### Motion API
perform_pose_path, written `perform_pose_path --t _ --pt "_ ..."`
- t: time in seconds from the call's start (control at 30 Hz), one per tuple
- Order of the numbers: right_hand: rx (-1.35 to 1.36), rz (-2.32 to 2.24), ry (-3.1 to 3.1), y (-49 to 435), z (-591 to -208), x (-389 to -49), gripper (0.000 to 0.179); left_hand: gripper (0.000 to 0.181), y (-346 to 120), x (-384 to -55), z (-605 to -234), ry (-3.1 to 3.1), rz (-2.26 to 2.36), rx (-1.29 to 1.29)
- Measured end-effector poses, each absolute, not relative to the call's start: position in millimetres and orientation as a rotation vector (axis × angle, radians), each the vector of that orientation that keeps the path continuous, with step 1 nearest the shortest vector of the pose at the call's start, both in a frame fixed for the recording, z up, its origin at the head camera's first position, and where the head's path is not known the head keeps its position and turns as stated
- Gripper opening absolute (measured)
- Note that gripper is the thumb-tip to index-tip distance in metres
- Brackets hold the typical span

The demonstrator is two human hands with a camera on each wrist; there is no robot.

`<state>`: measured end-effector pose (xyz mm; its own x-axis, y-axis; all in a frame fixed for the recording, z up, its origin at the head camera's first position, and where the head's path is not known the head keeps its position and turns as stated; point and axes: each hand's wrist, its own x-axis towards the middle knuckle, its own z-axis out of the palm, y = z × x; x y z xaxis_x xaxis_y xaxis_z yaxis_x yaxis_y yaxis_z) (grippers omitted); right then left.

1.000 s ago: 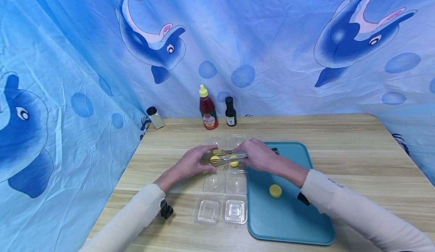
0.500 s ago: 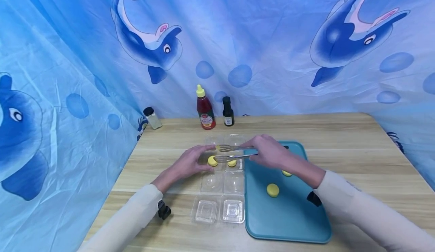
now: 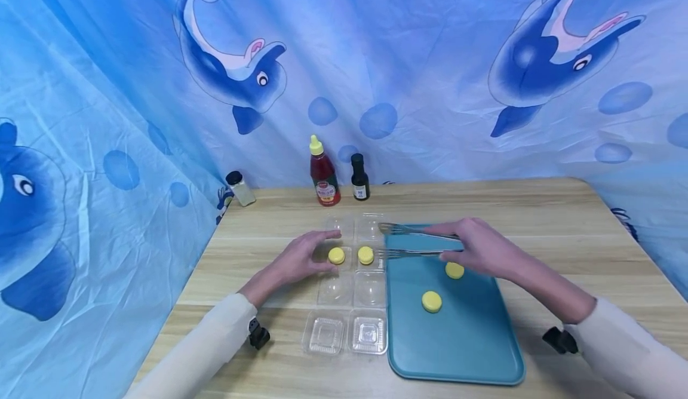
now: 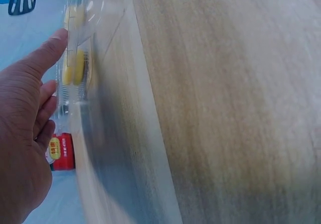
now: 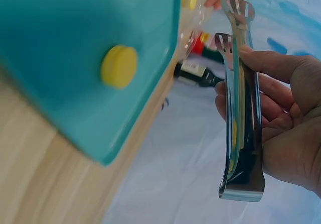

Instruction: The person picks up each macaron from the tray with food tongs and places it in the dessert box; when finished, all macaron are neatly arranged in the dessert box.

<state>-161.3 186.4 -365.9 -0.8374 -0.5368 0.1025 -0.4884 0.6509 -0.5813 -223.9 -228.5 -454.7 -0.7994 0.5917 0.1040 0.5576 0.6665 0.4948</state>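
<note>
My right hand (image 3: 481, 246) pinches metal tongs (image 5: 242, 191) between thumb and fingers. The tongs' arms are spread, with nothing between their slotted tips, over the far left part of the blue tray (image 3: 457, 351). Two yellow macarons (image 3: 432, 301) lie on that tray, one near its middle and one farther back. Left of the tray is a clear plastic container (image 3: 335, 291) with several compartments. A left macaron (image 3: 336, 255) and a right macaron (image 3: 365, 255) sit side by side in it. My left hand (image 3: 295, 258) rests at its left edge, thumb and index finger spread.
At the back of the wooden table (image 3: 559, 232) stand a red sauce bottle (image 3: 325, 178), a small dark bottle (image 3: 360, 178) and a black-capped shaker (image 3: 241, 189). A blue dolphin-print curtain (image 3: 441, 88) hangs behind and along the left side.
The right hand has drawn the tongs back to the right, off the container and over the tray. The right macaron now stays in its compartment, uncovered. The left hand has stayed at the container.
</note>
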Motion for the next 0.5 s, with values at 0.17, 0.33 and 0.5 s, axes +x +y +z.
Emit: perform_pose_path --t 0.17,0.33,0.5 --pt "-0.844 -0.937 2.824 214.8 -372.1 -150.2 0.058 0.088 -227.9 -220.5 -452.3 2.822 0.803 0.978" --pt "-0.777 -0.95 2.832 239.1 -380.4 -139.5 0.06 0.088 -224.8 -213.7 -445.6 2.848 0.827 1.0" --pt "-0.707 -0.956 2.849 260.3 -392.4 -130.6 0.06 0.085 -216.8 -199.8 -438.2 2.809 0.865 1.036"
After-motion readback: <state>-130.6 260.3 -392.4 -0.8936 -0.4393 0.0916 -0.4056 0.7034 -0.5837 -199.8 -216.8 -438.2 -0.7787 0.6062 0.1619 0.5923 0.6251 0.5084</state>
